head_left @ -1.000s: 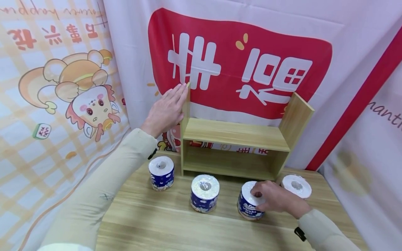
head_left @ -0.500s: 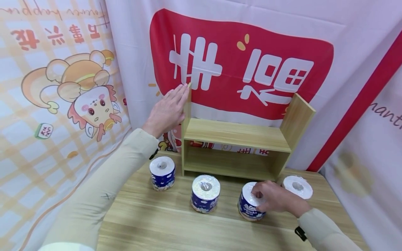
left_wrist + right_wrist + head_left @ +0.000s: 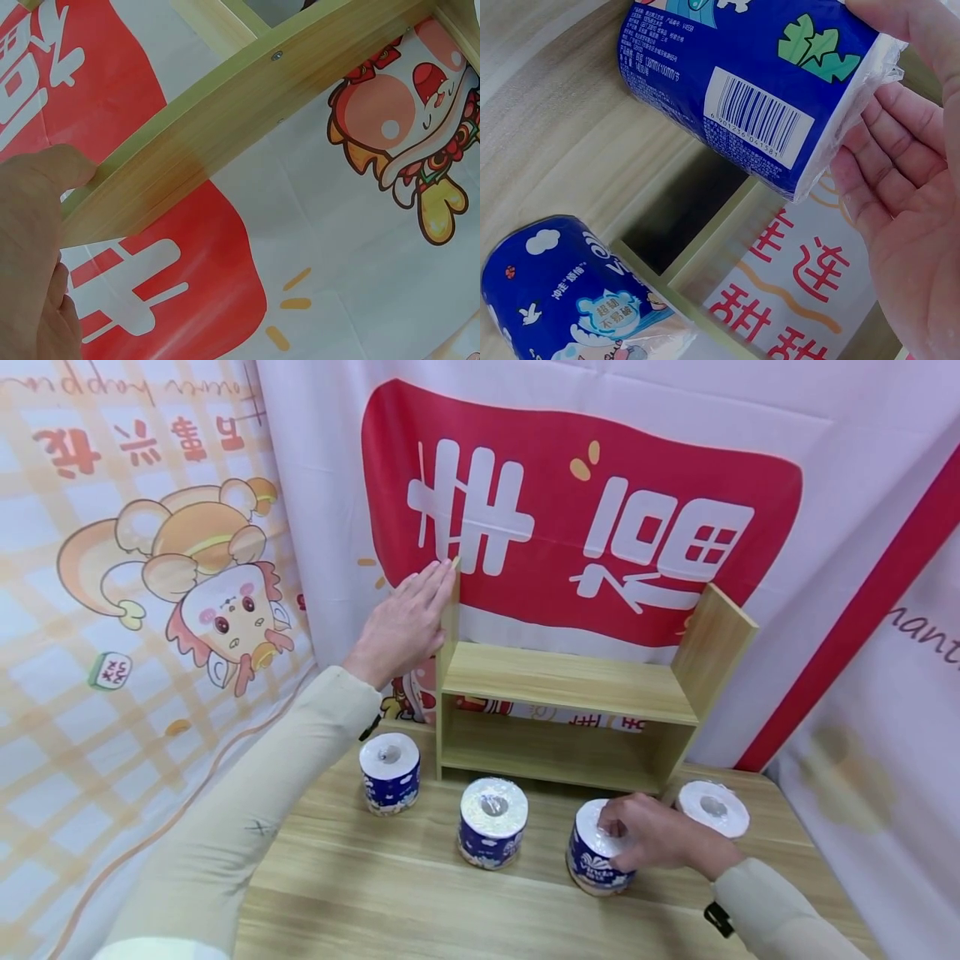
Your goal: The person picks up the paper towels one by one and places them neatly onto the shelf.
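Note:
My right hand (image 3: 652, 835) grips a wrapped toilet roll (image 3: 592, 864) with a blue printed band, the fingers at the roll's top and core hole. In the right wrist view, the thumb lies along one side of this roll (image 3: 727, 90), near its barcode. My left hand (image 3: 401, 622) lies with fingers straight along the outer left side panel of a small wooden shelf (image 3: 562, 681). In the left wrist view, the thumb of that hand (image 3: 30, 240) touches the edge of the side panel (image 3: 202, 127).
More toilet rolls stand on the wooden table (image 3: 375, 893): one roll (image 3: 390, 772) at the left, one roll (image 3: 491, 822) before the shelf, and another roll (image 3: 712, 810) behind my right wrist. Printed cloth (image 3: 315, 485) hangs behind and at both sides.
The gripped roll has come slightly toward me, with my right hand still on it. My left hand stays against the shelf panel. The head view has shifted slightly.

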`<state>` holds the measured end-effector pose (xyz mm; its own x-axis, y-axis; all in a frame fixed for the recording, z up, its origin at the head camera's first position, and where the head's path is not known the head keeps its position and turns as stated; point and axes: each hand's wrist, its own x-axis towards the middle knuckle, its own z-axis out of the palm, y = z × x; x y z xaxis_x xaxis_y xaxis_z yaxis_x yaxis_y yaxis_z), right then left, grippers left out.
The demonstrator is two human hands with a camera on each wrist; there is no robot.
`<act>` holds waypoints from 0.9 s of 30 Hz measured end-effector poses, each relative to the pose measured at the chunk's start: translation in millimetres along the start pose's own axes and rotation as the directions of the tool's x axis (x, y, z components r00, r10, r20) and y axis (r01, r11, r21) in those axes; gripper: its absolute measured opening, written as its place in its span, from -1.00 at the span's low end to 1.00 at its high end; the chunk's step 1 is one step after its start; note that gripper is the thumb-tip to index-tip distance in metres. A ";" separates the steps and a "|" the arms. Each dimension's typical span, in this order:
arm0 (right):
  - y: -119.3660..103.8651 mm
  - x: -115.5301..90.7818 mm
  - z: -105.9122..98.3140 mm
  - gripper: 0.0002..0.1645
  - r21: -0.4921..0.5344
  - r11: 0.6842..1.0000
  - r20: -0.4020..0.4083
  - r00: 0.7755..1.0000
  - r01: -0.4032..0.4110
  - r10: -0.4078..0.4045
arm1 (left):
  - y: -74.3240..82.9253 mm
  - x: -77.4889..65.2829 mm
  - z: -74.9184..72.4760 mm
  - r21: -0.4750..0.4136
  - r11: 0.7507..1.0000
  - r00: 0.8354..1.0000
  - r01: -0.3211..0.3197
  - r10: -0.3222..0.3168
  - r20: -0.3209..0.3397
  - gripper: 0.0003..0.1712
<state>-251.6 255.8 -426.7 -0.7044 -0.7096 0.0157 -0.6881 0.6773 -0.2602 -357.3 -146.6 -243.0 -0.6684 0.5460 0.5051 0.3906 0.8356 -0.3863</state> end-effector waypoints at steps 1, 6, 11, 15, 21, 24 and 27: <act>-0.2 0.3 0.0 -0.70 0.000 1.000 0.002 1.000 0.001 -0.001 | -0.1 -0.2 0.2 -0.002 1.000 1.000 0.000 0.000 0.001 0.04; -1.7 2.1 -2.4 -0.70 0.008 1.000 -0.006 1.000 0.011 -0.011 | -0.7 -0.1 1.5 -0.006 1.000 1.000 -0.004 0.004 -0.011 0.02; -3.0 4.1 -8.1 -0.71 0.028 0.999 -0.009 1.000 0.022 -0.022 | -1.2 0.3 1.7 -0.008 1.000 1.000 -0.005 0.005 -0.013 0.01; -3.6 4.5 -12.8 -0.71 0.053 0.999 0.008 1.000 0.011 -0.011 | -1.1 0.6 0.9 -0.013 1.000 1.000 -0.001 0.001 -0.004 0.03; -4.0 5.8 -18.7 -0.70 0.074 0.997 0.025 1.000 -0.007 0.005 | -1.0 0.4 0.4 -0.002 1.000 1.000 -0.002 0.002 -0.001 0.04; -4.8 7.2 -21.5 -0.70 0.074 0.997 0.022 1.000 -0.010 0.008 | -1.1 0.3 0.2 0.001 1.000 1.000 -0.006 0.006 -0.001 0.04; -6.7 8.7 -25.4 -0.69 0.077 0.997 0.022 1.000 -0.015 0.014 | -1.3 0.5 0.3 0.005 1.000 1.000 -0.009 0.009 -0.002 0.03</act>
<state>-257.5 250.0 -400.3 -0.7097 -0.7044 -0.0090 -0.6619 0.6712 -0.3337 -358.3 -147.4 -242.5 -0.6638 0.5537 0.5028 0.3938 0.8303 -0.3944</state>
